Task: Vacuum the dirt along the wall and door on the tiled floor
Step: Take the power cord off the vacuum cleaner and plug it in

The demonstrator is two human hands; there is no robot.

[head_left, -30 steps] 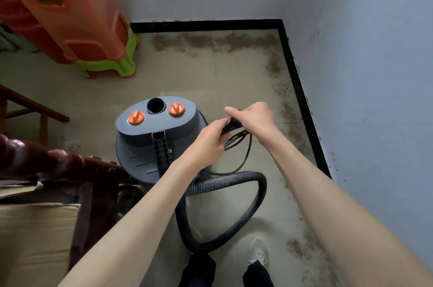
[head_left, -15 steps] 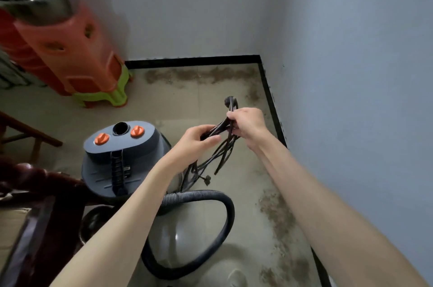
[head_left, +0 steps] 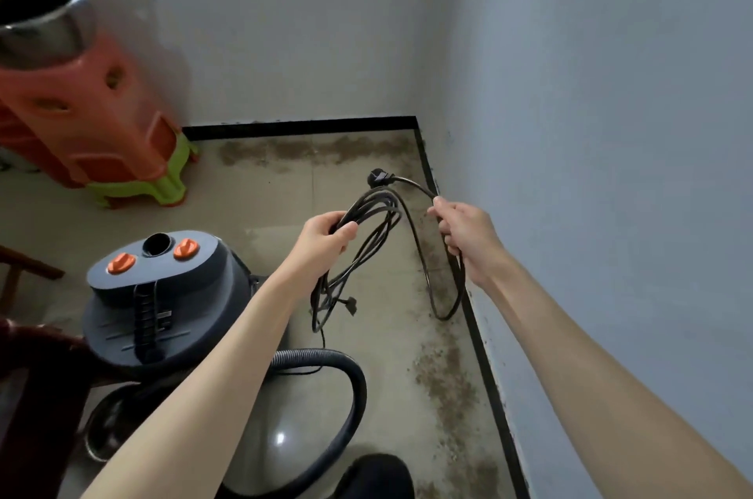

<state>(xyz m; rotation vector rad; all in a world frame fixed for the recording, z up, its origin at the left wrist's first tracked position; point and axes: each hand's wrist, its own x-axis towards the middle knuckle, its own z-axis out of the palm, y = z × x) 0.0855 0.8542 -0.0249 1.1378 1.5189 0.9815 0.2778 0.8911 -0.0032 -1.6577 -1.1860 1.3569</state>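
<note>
A grey canister vacuum with two orange knobs stands on the tiled floor at lower left. Its ribbed black hose curls on the floor beside it. My left hand grips a bundle of the black power cord, whose loops hang down. My right hand holds a single strand of that cord, and the plug sticks out to the left above it. Brown dirt lies along the right wall's black skirting, and a second band of dirt runs along the far wall.
Stacked orange and green plastic stools stand at the back left with a metal pot on top. Dark wooden furniture is at the lower left. Walls close the corner at the back and right.
My hands have moved apart, drawing one strand and the plug out of the cord bundle toward the right. The view has tilted up, showing more of the wall.
</note>
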